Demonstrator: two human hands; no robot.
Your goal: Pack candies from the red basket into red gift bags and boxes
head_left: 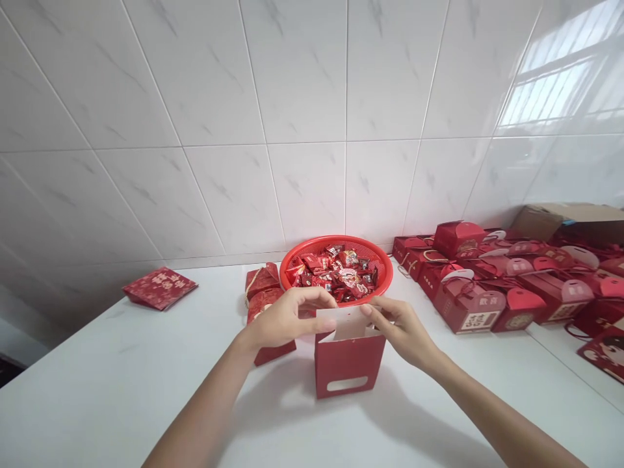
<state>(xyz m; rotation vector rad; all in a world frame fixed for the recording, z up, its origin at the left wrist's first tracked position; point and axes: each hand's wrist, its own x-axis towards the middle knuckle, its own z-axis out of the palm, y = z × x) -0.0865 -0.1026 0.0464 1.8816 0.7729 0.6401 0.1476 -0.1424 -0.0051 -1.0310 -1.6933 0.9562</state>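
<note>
An upright red paper gift box [348, 367] stands on the white table in front of me, its top open with pale inner flaps raised and a white slot low on its front. My left hand [295, 318] is curled at the upper left edge, the thumb laid against a flap. At the upper right edge, my right hand [397, 325] pinches the rim between thumb and fingers. Just behind the box is a red plastic basket [386, 279] of wrapped candies [336, 270]. The inside of the box is mostly hidden.
Red boxes [263, 296] stand close behind my left forearm. A flat folded red packet [160, 287] lies at the far left. Many closed red gift boxes [470, 302] crowd the right side, with a cardboard carton [541, 222] behind them. A tiled wall [312, 97] borders the table's back.
</note>
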